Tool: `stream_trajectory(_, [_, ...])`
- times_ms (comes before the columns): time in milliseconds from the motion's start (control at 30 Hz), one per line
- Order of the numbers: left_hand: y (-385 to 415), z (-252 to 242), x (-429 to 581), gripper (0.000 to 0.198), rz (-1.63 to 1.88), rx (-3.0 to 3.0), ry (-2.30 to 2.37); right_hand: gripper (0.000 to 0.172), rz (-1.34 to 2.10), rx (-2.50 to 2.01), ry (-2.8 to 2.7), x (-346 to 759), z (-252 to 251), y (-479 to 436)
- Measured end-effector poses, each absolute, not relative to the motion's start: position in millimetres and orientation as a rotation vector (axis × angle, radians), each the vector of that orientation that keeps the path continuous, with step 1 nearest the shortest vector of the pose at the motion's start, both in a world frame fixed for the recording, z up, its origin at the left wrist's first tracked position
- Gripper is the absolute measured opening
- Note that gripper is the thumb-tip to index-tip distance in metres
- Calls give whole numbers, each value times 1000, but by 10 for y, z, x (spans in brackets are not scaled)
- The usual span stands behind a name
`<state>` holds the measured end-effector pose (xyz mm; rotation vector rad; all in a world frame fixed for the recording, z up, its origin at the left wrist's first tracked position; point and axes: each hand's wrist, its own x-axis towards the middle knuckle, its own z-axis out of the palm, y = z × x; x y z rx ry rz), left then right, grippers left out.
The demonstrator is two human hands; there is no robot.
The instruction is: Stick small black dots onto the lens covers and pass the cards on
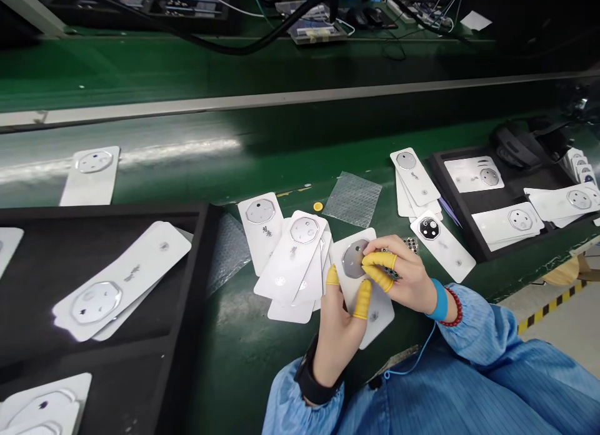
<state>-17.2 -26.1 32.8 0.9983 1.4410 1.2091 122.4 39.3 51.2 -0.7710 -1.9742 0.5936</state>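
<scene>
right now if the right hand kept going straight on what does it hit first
The right hand would meet the grey disc on the white card first; it may already touch.

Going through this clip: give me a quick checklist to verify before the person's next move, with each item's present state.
Yellow rubber finger cots on the left hand and right hand: ok, worn on both.
Blue wrist strap with thin blue cord on the right wrist: ok, in place.
Black band on the left wrist: ok, worn.
White rectangular card between the hands: ok, held.
Grey round plate on that card: cannot tell if seated; fingers partly cover it.
Loose white cards on the green bench: not ok, overlapping and unsquared.
</scene>
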Motion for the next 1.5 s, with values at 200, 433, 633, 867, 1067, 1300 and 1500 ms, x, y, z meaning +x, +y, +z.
stream_trajectory(200, [-300,358,-179,50,1214,1056,1440,20,392,-704,-2114,1244,486,346])
stream_trajectory(433, [-337,299,-179,55,1159,1116,1503,25,54,-672,-2343,1331,461,266])
stream_trajectory(633, [-369,256,-186,59,1178,959,1503,30,-138,-745,-2487,1349,482,158])
stream_trajectory(867, [-413,212,-170,64,1213,853,1469,35,-272,-859,-2610,1340,561,43])
stream_trajectory(1067, [-422,335,-164,59,1214,848,1358,31,9,-802,-2448,1394,536,43])
stream_trajectory(1300, [-455,537,-137,45,1292,939,1190,38,170,-766,-2348,1426,600,24])
stream_trajectory(1500, [-480,630,-138,44,1312,937,1169,32,104,-702,-2353,1448,647,33])
